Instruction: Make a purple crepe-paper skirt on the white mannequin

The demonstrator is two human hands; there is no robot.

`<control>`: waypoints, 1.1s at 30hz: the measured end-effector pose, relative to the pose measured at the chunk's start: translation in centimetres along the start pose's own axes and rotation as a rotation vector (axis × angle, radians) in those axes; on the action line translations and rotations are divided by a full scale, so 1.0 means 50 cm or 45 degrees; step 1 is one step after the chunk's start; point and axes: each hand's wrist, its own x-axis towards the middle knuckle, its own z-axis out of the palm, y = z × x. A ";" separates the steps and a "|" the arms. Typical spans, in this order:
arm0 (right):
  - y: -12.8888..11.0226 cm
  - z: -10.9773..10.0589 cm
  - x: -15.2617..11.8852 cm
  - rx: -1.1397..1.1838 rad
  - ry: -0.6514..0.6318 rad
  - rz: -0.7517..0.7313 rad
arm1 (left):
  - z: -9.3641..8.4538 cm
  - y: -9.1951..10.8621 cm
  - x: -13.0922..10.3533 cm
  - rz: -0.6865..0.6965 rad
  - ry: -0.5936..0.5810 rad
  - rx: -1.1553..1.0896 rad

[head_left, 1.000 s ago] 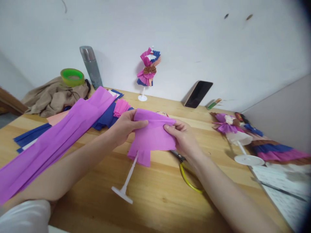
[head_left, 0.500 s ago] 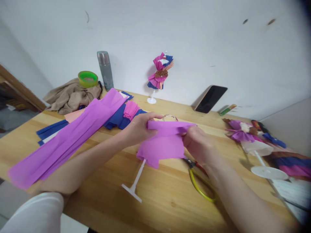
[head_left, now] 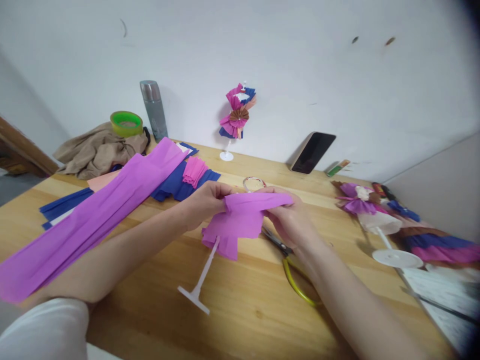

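Note:
Between my hands is a purple crepe paper strip (head_left: 258, 201), folded along its upper edge. My left hand (head_left: 212, 197) pinches its left end, and my right hand (head_left: 287, 215) grips it on the right. Below hangs more purple paper (head_left: 228, 227), around the upper part of a small white stand (head_left: 204, 272) that lies tilted on the table. Whether this lower paper is one piece with the strip, I cannot tell. Yellow-handled scissors (head_left: 296, 280) lie beside my right hand, partly under my forearm. A long purple crepe paper sheet (head_left: 97, 210) stretches along my left forearm.
Blue paper (head_left: 168, 185) and pleated pink paper (head_left: 195, 171) lie left of centre. At the back stand a grey flask (head_left: 153, 112), a decorated mini stand (head_left: 238, 117) and a phone (head_left: 314, 152). Green tape (head_left: 126, 124) rests on brown cloth (head_left: 99, 150). Another decorated stand (head_left: 378, 225) lies right.
My right hand has moved left and turned, bringing my hands closer together. The strip's right end now bends over my right fingers. The whole view has shifted slightly.

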 end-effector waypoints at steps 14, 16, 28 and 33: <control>-0.019 -0.004 -0.002 0.244 0.234 -0.013 | 0.006 -0.006 -0.010 -0.062 -0.196 -0.029; -0.021 -0.012 0.005 0.249 0.263 -0.008 | 0.006 -0.006 -0.008 -0.125 -0.110 -0.003; -0.017 -0.036 0.035 0.200 0.234 -0.121 | -0.051 0.016 0.019 -0.295 -0.059 0.450; -0.015 -0.041 0.040 0.234 0.209 -0.076 | -0.063 0.015 0.027 -0.206 -0.064 0.389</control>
